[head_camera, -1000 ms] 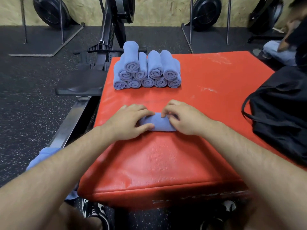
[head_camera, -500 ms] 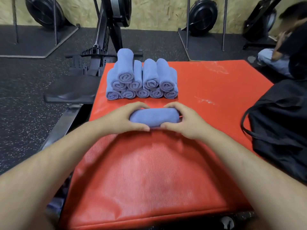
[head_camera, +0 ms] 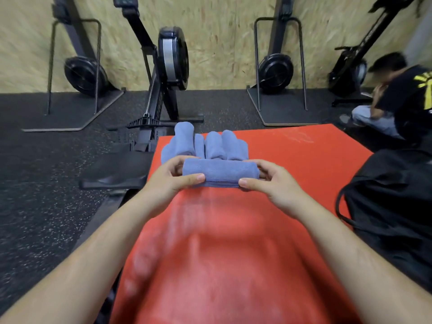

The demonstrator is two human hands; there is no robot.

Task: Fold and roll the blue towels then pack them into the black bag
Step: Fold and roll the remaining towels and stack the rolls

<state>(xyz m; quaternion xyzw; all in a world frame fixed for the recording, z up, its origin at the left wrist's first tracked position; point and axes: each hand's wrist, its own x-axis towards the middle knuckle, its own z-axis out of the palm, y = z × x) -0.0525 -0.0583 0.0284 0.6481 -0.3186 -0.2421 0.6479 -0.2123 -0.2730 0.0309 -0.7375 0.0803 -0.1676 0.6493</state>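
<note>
A: Where's the rolled blue towel (head_camera: 221, 173)?

B: Lying crosswise between both hands, one at each end. The left hand (head_camera: 163, 183) has its thumb along the near side and its fingers (head_camera: 177, 161) curled behind. The right hand (head_camera: 273, 185) grips the other end the same way, fingers (head_camera: 268, 165) wrapped over the far side.

A: Is it resting on anything?

B: It sits over the red padded bench (head_camera: 222, 265), but I cannot tell whether its underside touches.

A: And the others?

B: A stack of rolled towels (head_camera: 210, 145) stands just behind it on the bench, ends toward the camera, the lower ones hidden by the held roll.

A: The bag?

B: The black bag (head_camera: 395, 206) lies at the bench's right edge, well apart from the hands.

A: Beyond that?

B: A rowing machine (head_camera: 170, 64) on the dark floor (head_camera: 46, 183), and a person (head_camera: 404, 101) crouched at far right.
</note>
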